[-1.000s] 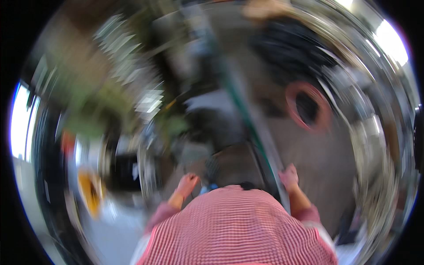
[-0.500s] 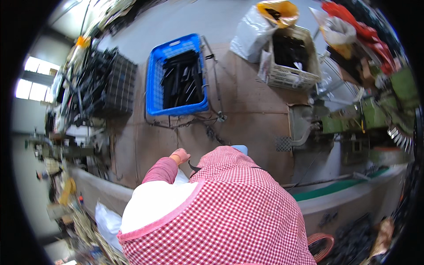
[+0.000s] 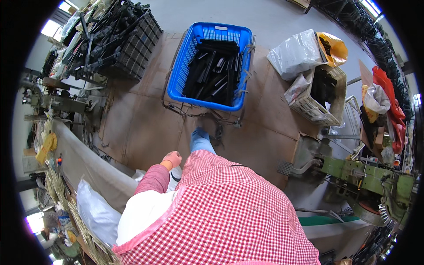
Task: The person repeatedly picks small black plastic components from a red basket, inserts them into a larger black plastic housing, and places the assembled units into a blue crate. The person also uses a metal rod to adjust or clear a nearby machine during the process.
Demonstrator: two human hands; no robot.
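Observation:
My left hand, with an orange band at the wrist and a dusky red sleeve cover above it, hangs beside my red-and-white checked apron. Its fingers are curled closed, and nothing shows in them. It touches none of the things around it. My right hand is out of sight. Ahead of me a blue plastic basket holds several long black pieces. One leg in blue trousers reaches forward near the basket's wire-like frame.
A dark crate heaped with black parts stands far left. At the right are a cream crate, a white sack and a green machine with a pedal. Cardboard covers the floor; a grey-covered bench edge runs along the left.
The view has turned left and shifted, so the basket and crates sit further right. A blue-trousered leg has come forward. My left hand stays closed at my side.

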